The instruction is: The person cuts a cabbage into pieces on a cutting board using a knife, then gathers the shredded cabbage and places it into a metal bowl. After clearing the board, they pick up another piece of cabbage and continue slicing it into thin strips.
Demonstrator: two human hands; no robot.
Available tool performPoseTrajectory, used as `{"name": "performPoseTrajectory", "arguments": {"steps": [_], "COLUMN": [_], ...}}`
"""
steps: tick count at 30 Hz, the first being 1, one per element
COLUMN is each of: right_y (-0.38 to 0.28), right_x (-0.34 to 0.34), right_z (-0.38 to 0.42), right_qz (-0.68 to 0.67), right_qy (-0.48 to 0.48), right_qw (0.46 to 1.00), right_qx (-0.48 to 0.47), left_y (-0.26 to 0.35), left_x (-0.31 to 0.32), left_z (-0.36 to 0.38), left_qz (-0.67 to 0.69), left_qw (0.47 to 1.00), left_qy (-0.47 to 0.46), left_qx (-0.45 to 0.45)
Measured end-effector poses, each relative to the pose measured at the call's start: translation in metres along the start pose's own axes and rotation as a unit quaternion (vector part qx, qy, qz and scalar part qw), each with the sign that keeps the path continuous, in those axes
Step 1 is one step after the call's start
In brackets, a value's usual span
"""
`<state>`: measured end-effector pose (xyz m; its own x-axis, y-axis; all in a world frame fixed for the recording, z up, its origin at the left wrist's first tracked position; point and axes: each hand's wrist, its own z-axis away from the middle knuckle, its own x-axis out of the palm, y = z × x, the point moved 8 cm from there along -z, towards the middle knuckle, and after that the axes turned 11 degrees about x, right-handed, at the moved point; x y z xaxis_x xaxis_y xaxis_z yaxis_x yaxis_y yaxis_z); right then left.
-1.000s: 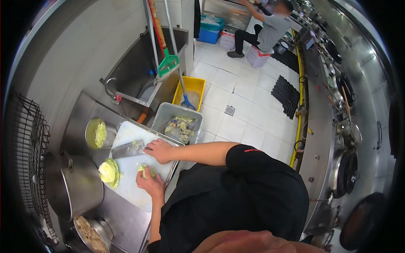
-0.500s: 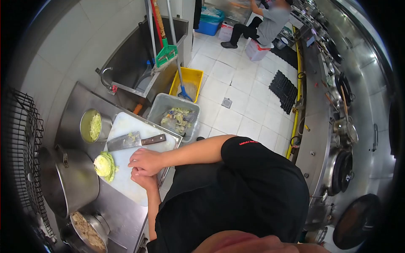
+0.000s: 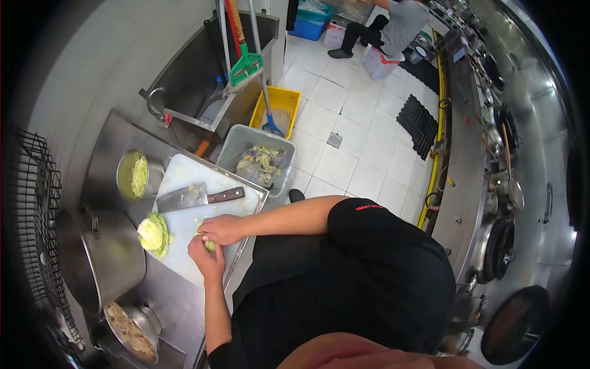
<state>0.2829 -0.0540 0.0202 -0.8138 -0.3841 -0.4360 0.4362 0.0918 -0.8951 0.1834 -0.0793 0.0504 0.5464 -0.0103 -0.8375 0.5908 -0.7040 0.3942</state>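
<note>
My left hand and my right hand meet over the white cutting board, fingers closed around a piece of pale green cabbage. Most of that piece is hidden by my fingers. Beside my hands, toward the stockpot, sits a cut cabbage with loose outer leaves. Farther up the board lies a cleaver with a brown wooden handle, untouched, scraps on its blade. A metal bowl of shredded cabbage stands past the board's corner.
A large stockpot and a metal bowl with brownish food stand on the counter. Below the board's edge is a grey bin of scraps. A sink holds mop handles nearby. Another person sits farther back.
My hands have moved slightly apart, my left hand shifting outward, and green cabbage now shows between them. The whole view has shifted slightly.
</note>
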Motion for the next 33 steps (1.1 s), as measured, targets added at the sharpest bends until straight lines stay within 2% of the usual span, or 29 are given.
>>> {"name": "performPoseTrajectory", "arguments": {"steps": [5,8,12,14,15,17,18,20,26,33], "right_y": [0.006,0.003,0.005,-0.001,-0.003,-0.034,-0.037,-0.056,-0.048,-0.032], "right_x": [-0.007,-0.007,-0.005,-0.01,-0.009,-0.019,-0.017,-0.005,0.009,-0.002], "right_z": [0.001,0.002,-0.004,-0.002,-0.002,0.003,0.001,0.004,0.005,0.004], "right_qz": [-0.031,-0.038,-0.041,0.034,0.035,0.059,0.058,0.057,0.125,0.04], "right_qy": [0.002,0.009,-0.007,0.014,0.013,0.136,0.132,0.088,0.077,0.08], "right_qw": [0.999,0.999,0.998,0.997,0.997,0.984,0.984,0.972,0.958,0.977], "right_qx": [0.043,0.033,0.05,0.069,0.072,-0.103,-0.101,-0.208,-0.248,-0.195], "left_y": [-0.009,0.001,-0.009,-0.014,-0.009,-0.012,-0.011,-0.011,-0.008,-0.016], "left_x": [0.013,0.011,0.019,0.031,0.029,0.034,0.035,0.037,0.046,0.052], "left_z": [0.002,-0.013,-0.011,-0.008,-0.011,-0.015,-0.013,-0.012,-0.012,-0.016], "left_qz": [-0.049,-0.085,-0.074,-0.119,-0.116,-0.085,-0.084,-0.078,-0.061,-0.049], "left_qw": [0.998,0.993,0.991,0.989,0.989,0.971,0.97,0.971,0.973,0.974], "left_qy": [0.045,0.082,0.086,0.027,0.027,-0.048,-0.05,-0.056,-0.075,-0.08], "left_qx": [-0.011,-0.016,-0.078,-0.088,-0.089,-0.218,-0.222,-0.219,-0.208,-0.205]}}
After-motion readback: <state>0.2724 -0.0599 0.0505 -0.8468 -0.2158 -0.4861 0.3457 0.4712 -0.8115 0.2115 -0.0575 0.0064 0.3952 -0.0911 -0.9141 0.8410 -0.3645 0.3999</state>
